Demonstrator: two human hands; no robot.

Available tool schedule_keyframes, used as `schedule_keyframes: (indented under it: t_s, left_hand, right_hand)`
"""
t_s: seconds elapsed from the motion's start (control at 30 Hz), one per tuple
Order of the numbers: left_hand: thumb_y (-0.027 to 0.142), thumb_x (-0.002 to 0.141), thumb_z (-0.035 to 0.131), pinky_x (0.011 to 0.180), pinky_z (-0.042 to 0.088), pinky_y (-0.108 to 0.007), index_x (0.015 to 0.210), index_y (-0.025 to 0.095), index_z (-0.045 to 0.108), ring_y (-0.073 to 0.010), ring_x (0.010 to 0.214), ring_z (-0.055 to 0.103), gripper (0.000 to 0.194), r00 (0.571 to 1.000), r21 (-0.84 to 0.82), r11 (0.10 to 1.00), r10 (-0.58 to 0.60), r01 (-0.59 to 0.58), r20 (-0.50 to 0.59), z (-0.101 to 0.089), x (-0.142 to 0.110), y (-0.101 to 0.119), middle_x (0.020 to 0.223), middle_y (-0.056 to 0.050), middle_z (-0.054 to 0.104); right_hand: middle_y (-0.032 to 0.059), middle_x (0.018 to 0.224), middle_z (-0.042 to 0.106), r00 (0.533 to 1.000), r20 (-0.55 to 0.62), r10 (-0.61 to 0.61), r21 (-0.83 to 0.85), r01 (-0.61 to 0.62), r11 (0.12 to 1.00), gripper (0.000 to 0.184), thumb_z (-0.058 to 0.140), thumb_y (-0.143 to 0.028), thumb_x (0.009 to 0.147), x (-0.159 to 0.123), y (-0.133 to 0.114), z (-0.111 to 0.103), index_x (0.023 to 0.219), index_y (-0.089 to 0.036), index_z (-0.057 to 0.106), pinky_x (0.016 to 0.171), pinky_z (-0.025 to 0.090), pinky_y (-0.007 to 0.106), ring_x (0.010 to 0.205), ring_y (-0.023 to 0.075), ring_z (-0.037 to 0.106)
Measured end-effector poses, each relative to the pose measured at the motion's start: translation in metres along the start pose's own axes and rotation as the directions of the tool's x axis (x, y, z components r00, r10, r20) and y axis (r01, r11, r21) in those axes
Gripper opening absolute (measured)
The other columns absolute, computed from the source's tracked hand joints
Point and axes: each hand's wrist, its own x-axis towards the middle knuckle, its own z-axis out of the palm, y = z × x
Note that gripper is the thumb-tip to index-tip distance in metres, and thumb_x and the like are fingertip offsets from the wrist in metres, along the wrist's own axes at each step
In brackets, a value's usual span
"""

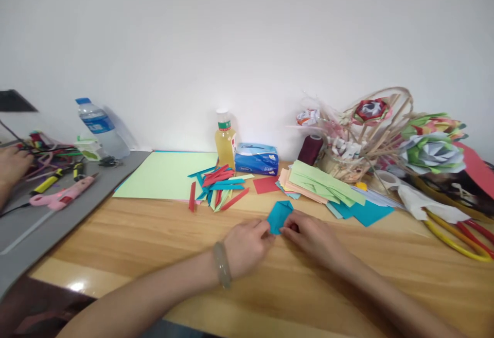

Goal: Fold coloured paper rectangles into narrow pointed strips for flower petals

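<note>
A small piece of blue folded paper [279, 216] is held between my two hands, just above the wooden table [154, 255]. My left hand [247, 243] pinches its lower left edge and wears a bangle at the wrist. At the right edge, the fingers of my right hand [309, 232] are closed on the same paper. Its top shows a folded-in corner. Beyond my hands lies a pile of folded paper strips [218, 183] in red, blue and pale green. A red paper square [266, 184] lies just behind the blue piece.
Stacked coloured sheets [324, 181] lie right of centre, before a jar of paper flowers [347, 158]. A tissue pack [257, 158] and juice bottle [226, 142] stand by the wall. Leftward are large green sheets [165, 176], a pink glue gun [64, 196] and another person's hand [13, 165].
</note>
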Motion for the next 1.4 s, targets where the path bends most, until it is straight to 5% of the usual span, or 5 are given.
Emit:
schedule_keyframes:
  t_s: [0.5,0.93,1.1,1.27,1.4]
  left_hand:
    - [0.022,0.094,0.035,0.071,0.045,-0.030,0.111,0.018,0.056,-0.0192,0.087,0.052,0.027,0.956,-0.125,0.975,-0.150,0.186,0.251,-0.015,0.004,0.009,0.099,-0.006,0.055]
    - [0.025,0.094,0.038,0.072,0.045,-0.029,0.101,0.019,0.059,-0.0180,0.089,0.052,0.024,0.953,-0.267,0.918,-0.260,0.295,0.157,-0.005,0.000,0.008,0.098,-0.005,0.056]
    - [0.023,0.091,0.043,0.074,0.045,-0.029,0.102,0.021,0.061,-0.0181,0.089,0.051,0.021,0.985,-0.228,0.959,-0.157,0.170,0.073,-0.002,-0.002,0.001,0.099,-0.005,0.056]
    - [0.024,0.092,0.042,0.076,0.044,-0.031,0.109,0.023,0.059,-0.0191,0.089,0.051,0.024,0.999,-0.133,0.991,-0.008,0.014,0.049,0.004,-0.003,-0.012,0.095,-0.005,0.055]
    - [0.023,0.090,0.045,0.083,0.043,-0.035,0.113,0.025,0.058,-0.0220,0.096,0.049,0.026,0.996,-0.055,0.998,0.037,-0.033,0.079,0.002,-0.002,-0.015,0.100,-0.006,0.055]
  right_hand:
    - [0.0022,0.079,0.064,0.996,-0.005,0.089,-0.101,-0.089,0.991,0.015,0.050,-0.030,0.082,0.003,-0.006,-0.001,0.073,-0.021,0.059,0.057,0.032,0.026,0.069,0.0168,0.056]
    - [-0.0022,0.067,0.057,0.999,-0.028,0.038,0.003,-0.038,0.999,0.010,0.054,-0.031,0.080,0.002,0.011,0.000,0.077,-0.022,0.052,0.052,0.032,0.024,0.061,0.0141,0.051]
    - [0.0020,0.079,0.059,0.978,-0.107,-0.177,-0.045,0.173,0.984,0.011,0.052,-0.025,0.083,0.001,0.018,-0.003,0.089,-0.021,0.059,0.060,0.042,0.027,0.069,0.0152,0.056]
    - [0.0093,0.097,0.065,0.813,-0.111,-0.572,-0.341,0.510,0.790,0.021,0.045,-0.018,0.088,-0.003,0.019,-0.015,0.090,-0.019,0.065,0.079,0.046,0.037,0.094,0.0226,0.058]
    - [0.0102,0.098,0.068,0.775,-0.061,-0.629,-0.410,0.555,0.724,0.024,0.042,-0.018,0.089,-0.011,0.009,-0.020,0.095,-0.016,0.065,0.080,0.047,0.038,0.089,0.0215,0.062]
